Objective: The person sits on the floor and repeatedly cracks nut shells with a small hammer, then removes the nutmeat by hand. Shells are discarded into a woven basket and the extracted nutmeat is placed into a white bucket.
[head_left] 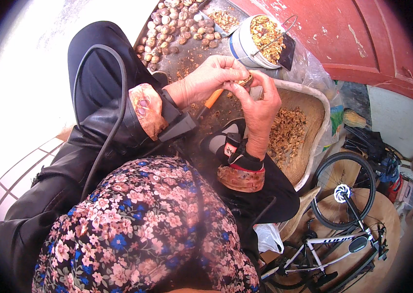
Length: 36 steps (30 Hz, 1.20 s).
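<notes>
In front of me a cracked walnut is pinched between the fingertips of both hands. My left hand grips it from the left, fingers closed. From the right, thumb and fingers of my right hand close on the same nut. Just under the left hand shows the orange handle of a thin tool; whether the hand touches it I cannot tell. A white bucket of walnut kernels stands beyond the hands. Right of my right wrist, broken shells lie in a shallow basin.
Whole walnuts are heaped at the far side, beside a dustpan-like tray with pieces in it. A red door borders the far right. A bicycle and clutter occupy the right. A black cable loops over my left arm.
</notes>
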### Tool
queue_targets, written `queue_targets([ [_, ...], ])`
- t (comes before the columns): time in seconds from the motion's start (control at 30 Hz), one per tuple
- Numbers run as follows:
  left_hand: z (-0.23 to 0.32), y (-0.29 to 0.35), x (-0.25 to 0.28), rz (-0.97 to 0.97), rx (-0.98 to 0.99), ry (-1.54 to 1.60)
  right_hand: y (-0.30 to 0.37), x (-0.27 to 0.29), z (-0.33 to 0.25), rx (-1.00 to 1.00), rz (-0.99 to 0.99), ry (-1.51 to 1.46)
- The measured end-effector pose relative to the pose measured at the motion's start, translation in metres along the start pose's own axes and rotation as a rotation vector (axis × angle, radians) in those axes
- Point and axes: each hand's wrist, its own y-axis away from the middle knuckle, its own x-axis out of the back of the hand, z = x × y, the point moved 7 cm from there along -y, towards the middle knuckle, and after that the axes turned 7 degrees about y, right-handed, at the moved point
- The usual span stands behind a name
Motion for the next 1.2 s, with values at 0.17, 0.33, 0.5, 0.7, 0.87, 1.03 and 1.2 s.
queue_targets([
  [0.17,0.002,0.001,0.003,0.038,0.022,0.010,0.000,-0.001,0.000,0.017,0.040,-0.009],
  [0.33,0.000,0.003,0.004,0.125,0.053,0.161,0.000,-0.004,0.002,-0.012,0.021,-0.063],
  [0.5,0.004,0.002,0.001,0.037,-0.008,0.098,0.000,-0.004,0.003,-0.009,0.020,-0.131],
  [0.7,0.004,0.003,0.002,0.039,0.022,0.303,0.001,-0.006,0.010,-0.067,0.032,-0.331],
  [0.87,0.001,0.003,0.003,0.087,0.090,0.445,0.002,-0.010,0.015,-0.071,0.008,-0.437],
  [1.03,-0.002,0.003,0.001,0.025,0.110,0.379,0.005,-0.016,0.022,-0.123,-0.007,-0.620],
  [1.2,-0.005,0.002,0.002,0.003,0.110,0.428,0.006,-0.023,0.024,-0.166,-0.018,-0.780],
])
